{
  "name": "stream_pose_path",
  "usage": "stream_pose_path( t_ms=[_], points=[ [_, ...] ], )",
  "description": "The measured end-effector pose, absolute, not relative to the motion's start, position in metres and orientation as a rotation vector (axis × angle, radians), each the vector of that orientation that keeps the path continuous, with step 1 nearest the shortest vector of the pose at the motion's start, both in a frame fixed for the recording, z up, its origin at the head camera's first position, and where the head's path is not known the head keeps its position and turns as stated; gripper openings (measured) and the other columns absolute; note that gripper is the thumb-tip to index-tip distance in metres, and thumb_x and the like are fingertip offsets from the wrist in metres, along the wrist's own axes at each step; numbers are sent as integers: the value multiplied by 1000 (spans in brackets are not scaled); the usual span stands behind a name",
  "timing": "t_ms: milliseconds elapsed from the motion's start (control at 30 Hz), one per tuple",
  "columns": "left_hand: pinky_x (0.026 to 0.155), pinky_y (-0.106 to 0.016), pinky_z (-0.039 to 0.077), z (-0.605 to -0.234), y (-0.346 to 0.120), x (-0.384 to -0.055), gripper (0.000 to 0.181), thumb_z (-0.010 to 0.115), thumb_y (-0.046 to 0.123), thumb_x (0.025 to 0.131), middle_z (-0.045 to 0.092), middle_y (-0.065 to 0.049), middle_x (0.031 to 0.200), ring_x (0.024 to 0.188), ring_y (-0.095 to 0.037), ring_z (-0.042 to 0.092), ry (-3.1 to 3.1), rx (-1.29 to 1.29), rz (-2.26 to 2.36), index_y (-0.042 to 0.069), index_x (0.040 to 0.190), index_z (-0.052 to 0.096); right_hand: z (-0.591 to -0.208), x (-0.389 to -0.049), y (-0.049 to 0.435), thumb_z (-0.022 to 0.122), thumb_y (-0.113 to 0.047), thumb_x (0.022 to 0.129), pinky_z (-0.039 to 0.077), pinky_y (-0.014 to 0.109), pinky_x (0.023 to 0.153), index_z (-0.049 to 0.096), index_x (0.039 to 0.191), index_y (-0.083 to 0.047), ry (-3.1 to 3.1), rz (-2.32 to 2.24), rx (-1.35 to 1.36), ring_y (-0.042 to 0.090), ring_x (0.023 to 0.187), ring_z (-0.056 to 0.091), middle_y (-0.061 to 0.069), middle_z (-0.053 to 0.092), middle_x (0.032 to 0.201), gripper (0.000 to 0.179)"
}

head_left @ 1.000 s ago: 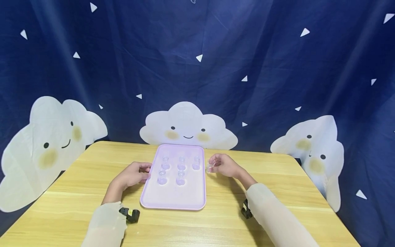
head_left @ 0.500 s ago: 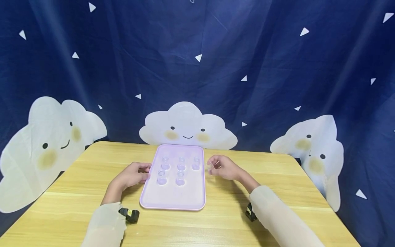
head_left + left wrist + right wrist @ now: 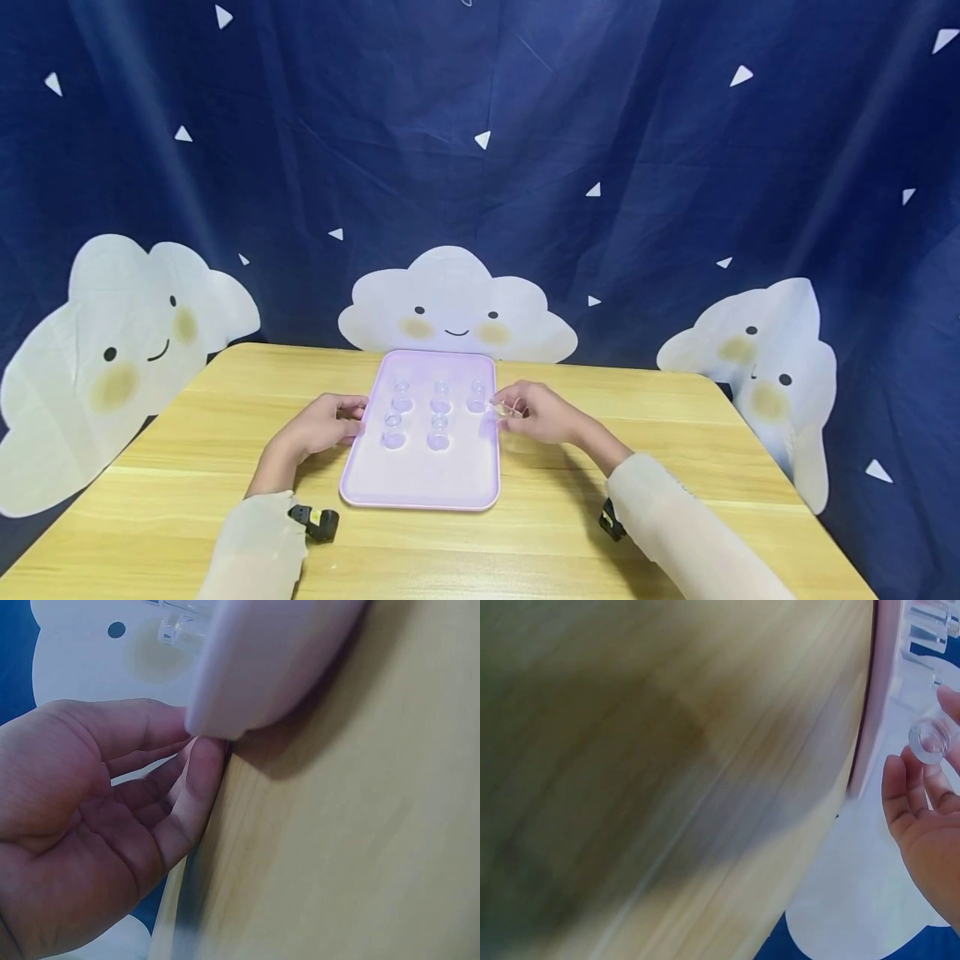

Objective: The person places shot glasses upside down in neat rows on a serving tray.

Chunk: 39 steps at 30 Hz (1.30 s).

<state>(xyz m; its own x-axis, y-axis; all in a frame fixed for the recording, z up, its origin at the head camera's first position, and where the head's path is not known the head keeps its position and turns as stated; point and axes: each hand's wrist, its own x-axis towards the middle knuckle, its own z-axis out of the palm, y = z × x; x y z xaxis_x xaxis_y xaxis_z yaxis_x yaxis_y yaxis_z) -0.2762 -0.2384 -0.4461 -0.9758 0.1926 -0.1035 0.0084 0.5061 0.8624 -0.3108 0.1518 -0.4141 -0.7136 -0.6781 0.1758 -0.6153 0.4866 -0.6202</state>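
A pale purple tray [image 3: 420, 487] lies on the table and bears several small clear shot glasses [image 3: 438, 435] toward its far half. My left hand [image 3: 321, 423] is at the tray's left edge; the left wrist view shows its finger and thumb tips [image 3: 204, 769] pinching the rim. At the tray's right rim, beside the far-right glass [image 3: 477, 398], my right hand [image 3: 546, 414] holds another clear shot glass [image 3: 507, 410] tilted between thumb and fingers. In the right wrist view the round end of this held glass [image 3: 930, 741] faces the camera.
The wooden table [image 3: 675, 500] extends around the tray. Behind it hangs a dark blue curtain [image 3: 465, 192] printed with smiling clouds. A black wrist camera [image 3: 315, 522] sits at the left sleeve and another camera [image 3: 611, 518] at the right.
My right hand has moved slightly left with the shot glass, from beside the tray to its right rim, and the glass has tilted. My left hand has stayed at the tray's edge.
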Motion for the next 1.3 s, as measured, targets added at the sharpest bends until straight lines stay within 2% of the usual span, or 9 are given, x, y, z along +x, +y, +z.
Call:
stream_pose_path(
  t_ms=[133, 400, 567, 933, 1300],
  points=[
    [84, -37, 61, -446, -238, -276, 48, 62, -3, 93, 64, -18, 118, 101, -24, 61, 2562, 164, 1459, -11, 140, 53, -413, -309, 148, 77, -6, 88, 51, 23, 64, 70, 123, 1, 2650, -974, -1166, 11, 73, 56, -1, 66, 87, 36],
    [85, -37, 61, -448, -239, -276, 48, 62, -3, 94, 65, -18, 118, 103, -25, 61, 2566, 156, 1448, -10, 140, 54, -413, -304, 142, 80, -8, 85, 54, 27, 71, 63, 108, -6, 2666, -941, -1185, 15, 81, 59, 3, 68, 93, 28],
    [84, -37, 61, -447, -239, -276, 48, 62, -3, 94, 65, -19, 119, 103, -25, 62, 2566, 169, 1453, -11, 140, 53, -412, -302, 139, 79, -7, 85, 53, 27, 72, 66, 106, -9, 2668, -922, -1206, 13, 81, 57, 3, 69, 94, 26],
    [83, -37, 61, -445, -238, -275, 51, 63, -3, 93, 63, -19, 119, 101, -25, 62, 2558, 159, 1467, -13, 141, 51, -413, -300, 136, 77, -3, 85, 49, 23, 63, 70, 110, -1, 2603, -945, -1246, 11, 70, 53, 6, 64, 88, 26],
    [83, -36, 61, -446, -238, -277, 48, 62, -3, 93, 64, -18, 117, 100, -24, 61, 2556, 165, 1471, -11, 140, 53, -410, -297, 125, 76, -1, 81, 46, 22, 66, 72, 105, 1, 2647, -889, -1269, 10, 74, 50, 0, 56, 81, 24]
  ],
)
